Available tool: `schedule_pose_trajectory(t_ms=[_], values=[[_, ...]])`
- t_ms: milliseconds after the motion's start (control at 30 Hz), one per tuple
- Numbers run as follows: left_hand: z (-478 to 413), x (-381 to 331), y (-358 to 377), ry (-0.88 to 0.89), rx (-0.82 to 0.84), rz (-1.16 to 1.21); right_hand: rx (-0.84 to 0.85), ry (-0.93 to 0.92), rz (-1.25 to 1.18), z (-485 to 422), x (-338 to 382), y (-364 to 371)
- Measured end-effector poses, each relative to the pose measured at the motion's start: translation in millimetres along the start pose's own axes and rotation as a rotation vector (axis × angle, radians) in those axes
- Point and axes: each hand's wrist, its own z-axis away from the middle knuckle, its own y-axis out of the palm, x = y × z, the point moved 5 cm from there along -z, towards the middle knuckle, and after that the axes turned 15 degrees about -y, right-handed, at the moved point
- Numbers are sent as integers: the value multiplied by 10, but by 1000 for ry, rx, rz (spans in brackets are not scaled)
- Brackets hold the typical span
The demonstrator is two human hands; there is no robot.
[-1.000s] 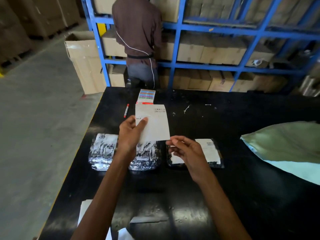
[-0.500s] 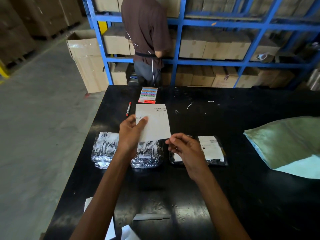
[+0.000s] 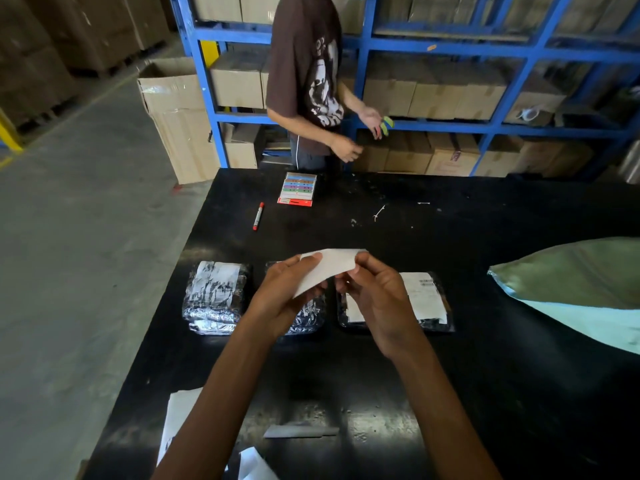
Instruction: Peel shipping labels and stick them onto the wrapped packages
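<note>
A white shipping label (image 3: 325, 268) is held in the air above the black table (image 3: 450, 358), tilted almost flat. My left hand (image 3: 284, 296) pinches its left side and my right hand (image 3: 377, 299) pinches its right edge. Under my hands lie three plastic-wrapped packages in a row: the left package (image 3: 214, 296), the middle package (image 3: 308, 317) mostly hidden by my left hand, and the right package (image 3: 426, 303), which carries a white label with a barcode.
A red marker (image 3: 258, 216) and a pad of coloured strips (image 3: 297, 188) lie further back. A green sack (image 3: 575, 275) covers the right side. Loose white papers (image 3: 180, 417) sit at the near edge. A person (image 3: 308, 74) stands behind the table before blue shelving (image 3: 450, 46) with cardboard boxes.
The label has tipped from upright to nearly flat and dropped lower. My right hand rose from the right package to grip its edge. The person behind has turned toward the table.
</note>
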Motion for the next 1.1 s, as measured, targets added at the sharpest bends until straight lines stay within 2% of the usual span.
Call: schedule_pose_trajectory(t_ms=[200,500,633,967,1100], values=[[47,61,113,-24,13,-50,-76,-52,160,-35,34,-54],[24,144,24,-76,-55,104,-77,-78,81,61,87,-103],[10,122,-29,-68,-99,84,-25,-80,131,84,118,-115],[85,170,-24,-81,-10,125,-35,-60,210,104,67,-60],[100,211,-10,-74,24,47,-74,-45,204,133,6,-31]])
